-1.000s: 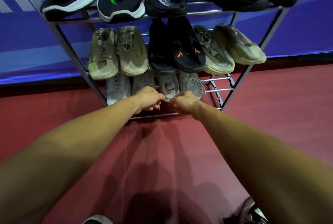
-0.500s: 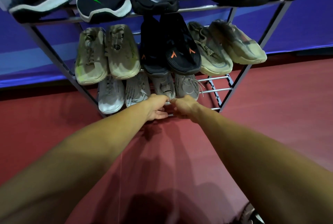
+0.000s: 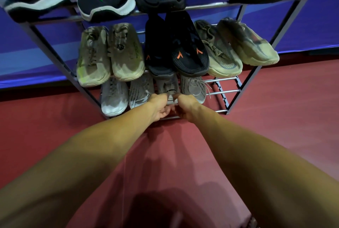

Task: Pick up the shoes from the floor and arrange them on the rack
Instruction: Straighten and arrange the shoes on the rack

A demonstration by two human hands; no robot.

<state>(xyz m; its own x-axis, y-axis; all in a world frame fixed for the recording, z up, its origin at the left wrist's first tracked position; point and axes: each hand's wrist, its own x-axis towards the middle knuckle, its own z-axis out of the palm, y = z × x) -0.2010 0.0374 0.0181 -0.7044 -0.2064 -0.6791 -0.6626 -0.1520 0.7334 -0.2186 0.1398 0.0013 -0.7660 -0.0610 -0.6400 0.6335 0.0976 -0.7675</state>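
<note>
Almost nothing has moved since half a second ago. Both hands stay at the same spot, and only the view has tipped a little.

The left hand (image 3: 159, 107) and the right hand (image 3: 187, 104) meet at the near end of the grey shoe (image 3: 167, 86). That shoe lies on the bottom shelf (image 3: 225, 91) of the rack (image 3: 255, 72), third from the left. It sits between a white shoe (image 3: 141, 90) on its left and a laced shoe (image 3: 194, 88) on its right, very close to both.

The left hand's thumb and curled fingers grip the shoe's near end. The right hand shows only its back, so I cannot tell if its fingers hold the shoe or just press on it.

I think two hands are used because the gap is tight. With one hand on each side, the shoe can slide straight in. That way it lines up with the shoes next to it and does not knock them. It points the same way as the others in its row, so the row looks neat. The shoe looks nearly in place, so the hands may soon let go.
</note>
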